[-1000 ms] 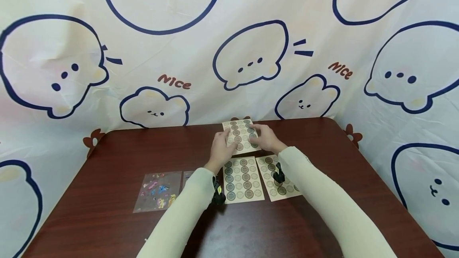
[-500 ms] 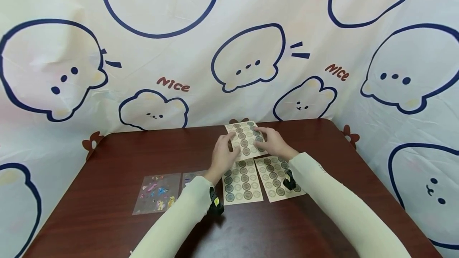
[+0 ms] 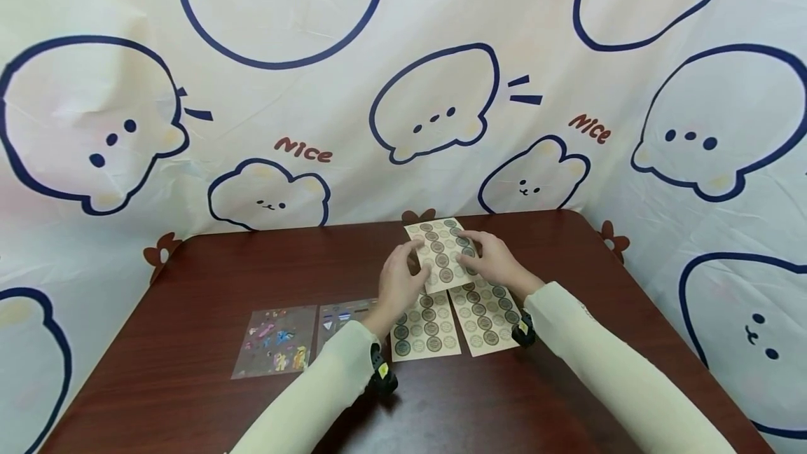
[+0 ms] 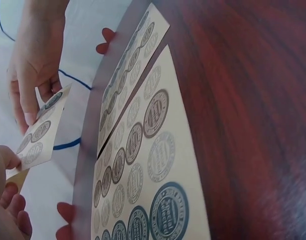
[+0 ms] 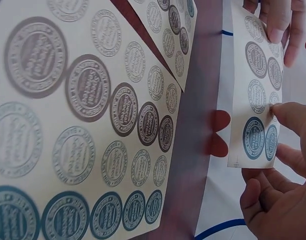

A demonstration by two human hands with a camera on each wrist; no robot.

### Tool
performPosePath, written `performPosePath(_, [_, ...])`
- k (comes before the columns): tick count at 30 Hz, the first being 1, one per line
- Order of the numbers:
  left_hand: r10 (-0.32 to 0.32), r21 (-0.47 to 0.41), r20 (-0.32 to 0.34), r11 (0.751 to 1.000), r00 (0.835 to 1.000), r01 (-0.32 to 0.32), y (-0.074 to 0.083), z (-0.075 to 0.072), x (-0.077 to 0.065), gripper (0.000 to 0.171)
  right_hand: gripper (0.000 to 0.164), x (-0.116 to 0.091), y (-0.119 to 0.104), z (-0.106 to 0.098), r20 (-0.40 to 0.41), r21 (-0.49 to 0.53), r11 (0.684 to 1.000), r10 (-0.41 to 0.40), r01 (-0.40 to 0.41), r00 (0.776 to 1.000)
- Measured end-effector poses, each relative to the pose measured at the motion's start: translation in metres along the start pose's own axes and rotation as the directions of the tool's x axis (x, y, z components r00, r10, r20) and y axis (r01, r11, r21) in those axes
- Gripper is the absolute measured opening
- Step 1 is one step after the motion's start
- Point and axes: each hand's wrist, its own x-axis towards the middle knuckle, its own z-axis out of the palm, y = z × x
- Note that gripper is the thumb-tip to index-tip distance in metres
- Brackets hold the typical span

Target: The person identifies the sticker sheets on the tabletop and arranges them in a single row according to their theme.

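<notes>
A cream sheet of round stickers point(image 3: 444, 251) is held up over the far part of the table, tilted. My left hand point(image 3: 400, 282) pinches its left edge between thumb and fingers. On the opposite edge, my right hand point(image 3: 494, 261) grips it the same way, with the thumb on the printed face in the right wrist view. Rows of brown, pale and blue-green round seals cover the held sheet point(image 5: 255, 100). Below lie two similar sheets, a left sticker sheet point(image 3: 425, 331) and a right sticker sheet point(image 3: 485, 321), side by side with a narrow gap; the held one overlaps their far ends.
Left of them, a clear sheet with small colourful figures point(image 3: 271, 338) lies flat on the dark red-brown table point(image 3: 208, 286). Another clear sheet point(image 3: 337, 315) beside it is partly hidden by my left arm. A white cloth with cartoon drawings point(image 3: 302, 111) hangs behind the table.
Both hands have moved right and nearer with the held sticker sheet, which now covers the far ends of both lying sheets. More of the second clear sheet shows.
</notes>
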Motion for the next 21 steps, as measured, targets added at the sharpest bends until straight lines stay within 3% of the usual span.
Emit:
performPosePath(9, [0.025, -0.026, -0.012, 0.999, 1.0, -0.025, 0.007, 0.004, -0.008, 0.045, 0.058, -0.015, 0.002, -0.007, -0.009, -0.002, 1.0, -0.014, 0.014, 1.0])
performPosePath(21, [0.065, -0.107, -0.024, 0.992, 0.998, -0.067, 0.017, 0.018, -0.019, 0.042, 0.056, -0.037, 0.022, -0.015, -0.01, 0.022, 1.0, 0.012, -0.012, 1.0])
